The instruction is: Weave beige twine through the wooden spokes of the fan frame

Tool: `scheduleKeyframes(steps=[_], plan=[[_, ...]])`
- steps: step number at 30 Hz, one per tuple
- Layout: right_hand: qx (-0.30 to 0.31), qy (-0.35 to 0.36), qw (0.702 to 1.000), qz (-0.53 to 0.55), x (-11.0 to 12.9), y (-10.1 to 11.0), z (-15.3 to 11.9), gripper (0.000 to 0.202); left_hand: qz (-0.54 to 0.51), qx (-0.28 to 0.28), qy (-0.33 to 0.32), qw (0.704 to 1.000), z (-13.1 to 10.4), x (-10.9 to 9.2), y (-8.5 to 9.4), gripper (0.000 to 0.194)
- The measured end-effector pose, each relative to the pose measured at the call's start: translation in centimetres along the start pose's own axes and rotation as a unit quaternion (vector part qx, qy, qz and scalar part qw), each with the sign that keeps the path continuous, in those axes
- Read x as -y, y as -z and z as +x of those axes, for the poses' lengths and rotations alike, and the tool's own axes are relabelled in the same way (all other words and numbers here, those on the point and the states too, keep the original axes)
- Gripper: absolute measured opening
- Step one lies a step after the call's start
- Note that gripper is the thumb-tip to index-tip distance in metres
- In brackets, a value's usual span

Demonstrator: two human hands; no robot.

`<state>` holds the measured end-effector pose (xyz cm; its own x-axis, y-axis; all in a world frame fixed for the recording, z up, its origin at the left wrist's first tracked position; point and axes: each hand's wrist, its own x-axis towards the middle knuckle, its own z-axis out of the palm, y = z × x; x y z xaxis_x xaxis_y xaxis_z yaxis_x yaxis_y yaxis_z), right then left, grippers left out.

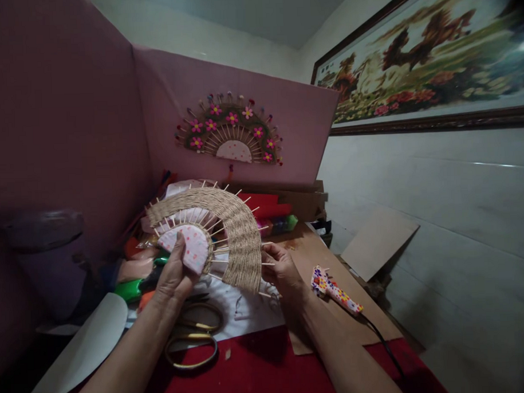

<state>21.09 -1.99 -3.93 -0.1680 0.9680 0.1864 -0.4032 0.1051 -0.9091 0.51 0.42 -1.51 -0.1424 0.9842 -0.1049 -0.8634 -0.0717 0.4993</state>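
Observation:
A half-round fan of woven twine (243, 240) on thin wooden sticks is held up over the table. My left hand (178, 277) grips its pale, red-spotted half-disc base (194, 245), with the thumb on the front face. At the fan's right edge, my right hand (282, 267) has its fingers closed round the end of a stick near the twine. Stick tips poke out beyond the woven band.
Gold-handled scissors (192, 351) lie on the red cloth (251, 369). A flower-patterned glue gun (336, 291) with a black cable rests on brown cardboard (369, 319). A flower-decorated fan (232, 129) is on the pink board behind. Coloured materials (130, 290) are piled at left.

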Motion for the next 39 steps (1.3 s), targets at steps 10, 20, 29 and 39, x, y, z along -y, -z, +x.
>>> scheduleKeyframes(steps=[10,20,29,39], plan=[[0.003,0.02,1.0,0.003,-0.1,0.3,0.0,0.013,-0.011,0.004,-0.039,0.999,-0.4,-0.3,-0.6,0.021],[-0.071,0.07,0.98,-0.171,0.2,0.1,0.0,0.018,-0.024,-0.017,-0.08,0.996,0.2,-0.5,-0.2,0.019],[-0.091,0.291,0.828,-0.471,0.5,-0.6,-1.1,0.018,0.005,-0.035,-0.108,0.993,0.7,0.0,0.0,0.019],[-0.07,0.327,0.763,-0.554,0.8,-1.0,-1.9,0.015,0.006,-0.05,-0.104,0.993,0.9,0.1,0.1,0.017]])
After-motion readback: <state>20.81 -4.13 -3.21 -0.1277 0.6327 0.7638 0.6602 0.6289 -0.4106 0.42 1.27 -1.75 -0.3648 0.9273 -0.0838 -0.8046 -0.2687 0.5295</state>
